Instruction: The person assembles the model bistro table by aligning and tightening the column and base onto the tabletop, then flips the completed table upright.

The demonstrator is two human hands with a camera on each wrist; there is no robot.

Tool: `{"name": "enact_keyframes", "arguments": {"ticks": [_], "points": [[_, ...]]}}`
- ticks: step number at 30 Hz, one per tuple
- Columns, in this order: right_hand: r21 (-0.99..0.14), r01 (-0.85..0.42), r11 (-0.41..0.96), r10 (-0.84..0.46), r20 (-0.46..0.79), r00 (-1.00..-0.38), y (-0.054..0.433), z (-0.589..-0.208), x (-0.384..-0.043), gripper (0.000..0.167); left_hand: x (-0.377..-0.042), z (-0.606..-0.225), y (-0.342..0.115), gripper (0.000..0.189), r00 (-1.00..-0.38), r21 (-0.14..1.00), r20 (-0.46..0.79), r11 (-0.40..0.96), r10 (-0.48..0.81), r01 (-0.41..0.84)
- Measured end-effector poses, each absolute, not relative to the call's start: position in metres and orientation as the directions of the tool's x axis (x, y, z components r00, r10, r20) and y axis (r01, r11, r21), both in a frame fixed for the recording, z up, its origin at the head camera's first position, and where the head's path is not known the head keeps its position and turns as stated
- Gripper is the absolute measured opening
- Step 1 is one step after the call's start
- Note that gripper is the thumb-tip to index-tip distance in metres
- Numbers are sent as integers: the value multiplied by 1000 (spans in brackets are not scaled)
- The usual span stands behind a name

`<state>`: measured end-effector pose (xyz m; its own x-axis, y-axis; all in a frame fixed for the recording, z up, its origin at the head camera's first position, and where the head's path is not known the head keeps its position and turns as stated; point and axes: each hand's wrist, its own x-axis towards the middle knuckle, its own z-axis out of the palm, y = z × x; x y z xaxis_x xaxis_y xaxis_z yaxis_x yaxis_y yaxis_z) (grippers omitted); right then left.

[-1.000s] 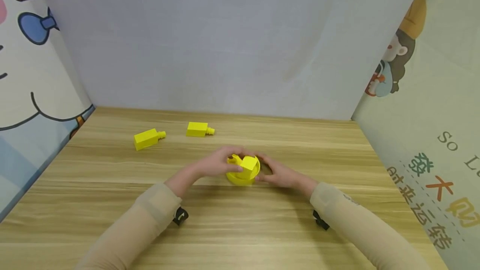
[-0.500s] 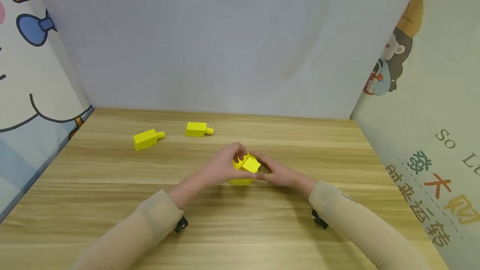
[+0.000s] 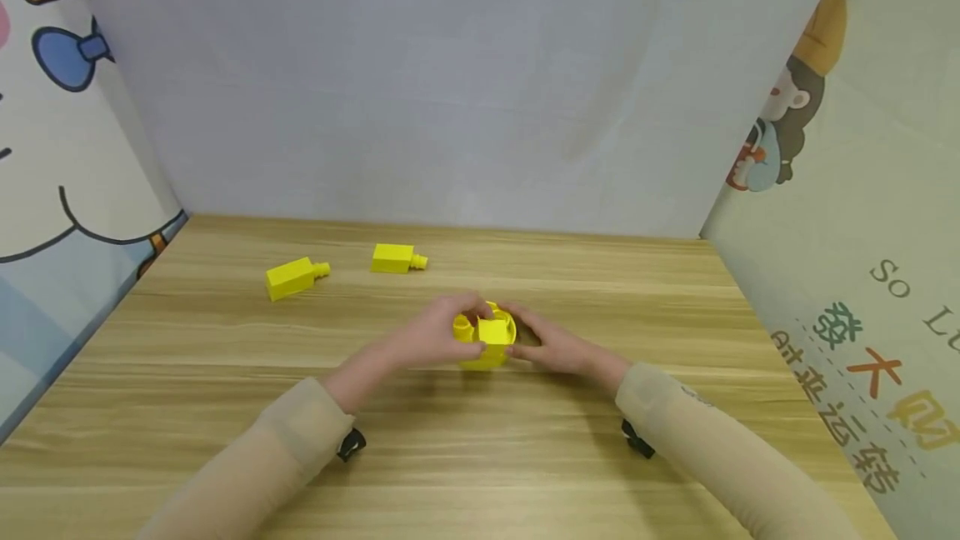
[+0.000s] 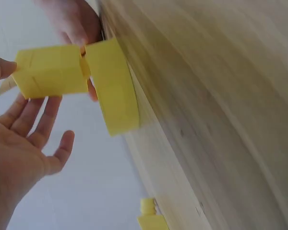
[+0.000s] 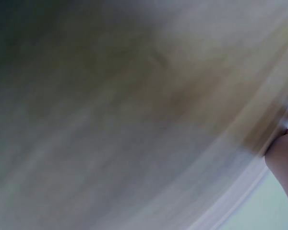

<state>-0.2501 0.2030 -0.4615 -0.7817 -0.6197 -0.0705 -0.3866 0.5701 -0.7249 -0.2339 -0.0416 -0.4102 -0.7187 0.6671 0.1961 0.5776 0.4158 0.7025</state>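
Head view, centre: left hand [image 3: 438, 336] pinches a yellow bottle [image 3: 493, 335], neck down at a round yellow dish [image 3: 483, 363]; right hand [image 3: 557, 348] grips the dish's right side. Bottle seems light, stiff, perhaps slippery; best held by flat sides.

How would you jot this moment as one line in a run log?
left hand: pinches yellow block, narrow end toward round yellow base | right hand: holds base | table: two similar blocks lying farther back

Wood-grain table [image 3: 480, 465]: yellow bottle [image 3: 291, 279], second bottle [image 3: 392, 258] lying; round yellow dish [image 4: 116, 88].
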Motion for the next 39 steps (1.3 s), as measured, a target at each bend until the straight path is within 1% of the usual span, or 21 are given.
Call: {"name": "enact_keyframes", "arguments": {"ticks": [6,8,10,11,16,18,21,26,36,38,39], "points": [[-723,-387,571,-621,-72,-781,203,-462,-251,73,-244,-412,-63,35,-637,729,142,355,757,585],[-721,-389,573,-619,-69,-782,203,-463,-251,73,-244,-410,-67,37,-622,736,126,347,773,581],[-719,-389,576,-617,-70,-784,203,-463,-251,73,-243,-410,-67,41,-640,737,109,370,760,565],[-718,-387,578,-615,-72,-785,203,-463,-251,73,-241,-409,-65,44,-659,740,103,386,745,551],[-725,-377,576,-615,-82,-784,204,-464,-250,74,-231,-409,-47,61,-779,705,105,506,618,496],[-730,-376,571,-618,-80,-782,204,-464,-250,74,-227,-409,-41,60,-809,689,108,543,578,480],[-735,-370,568,-617,-82,-783,204,-463,-250,74,-226,-410,-39,49,-818,692,116,545,563,473],[-735,-360,575,-607,-88,-789,203,-462,-250,75,-233,-412,-48,43,-788,730,129,480,601,486],[-710,-359,607,-606,-121,-786,203,-454,-253,77,-250,-412,-61,40,-703,736,98,425,704,528],[-713,-355,605,-607,-125,-785,203,-453,-254,77,-252,-412,-62,41,-695,742,86,419,714,524],[-714,-362,599,-612,-116,-783,203,-453,-254,77,-252,-412,-61,44,-701,747,76,425,709,511]]}}
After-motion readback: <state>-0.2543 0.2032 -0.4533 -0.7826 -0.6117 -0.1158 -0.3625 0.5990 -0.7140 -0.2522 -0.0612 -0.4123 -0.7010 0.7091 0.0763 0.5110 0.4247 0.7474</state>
